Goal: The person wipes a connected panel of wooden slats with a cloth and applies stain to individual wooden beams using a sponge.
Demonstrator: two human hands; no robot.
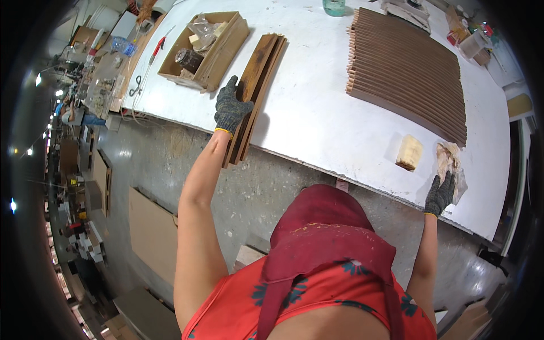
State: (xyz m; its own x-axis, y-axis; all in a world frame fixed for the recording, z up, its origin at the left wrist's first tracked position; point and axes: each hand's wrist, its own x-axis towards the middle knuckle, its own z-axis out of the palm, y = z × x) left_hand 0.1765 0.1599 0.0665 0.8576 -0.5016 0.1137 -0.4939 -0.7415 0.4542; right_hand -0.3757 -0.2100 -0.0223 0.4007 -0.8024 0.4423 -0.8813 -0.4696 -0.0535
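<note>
Dark brown wooden strips [262, 65] lie side by side at the left of the white table, their near ends jutting past its edge. My left hand [231, 107], in a dark grey knit glove with a yellow cuff, grips the left strip, its thumb across the wood and its fingers along the outer side. At the right, my right hand [440, 196], in a matching glove, rests with outstretched fingers on a crumpled pale rag [447, 156]. A yellowish sponge-like block [409, 152] with a brown-stained end sits left of the rag.
On the white table [317, 113], a large row of brown strips [405, 73] lies at the right. A cardboard box [207, 51] with a jar and plastic bag stands left, near scissors [135, 86] and a red-handled tool [158, 48]. A brown board [150, 232] lies on the floor.
</note>
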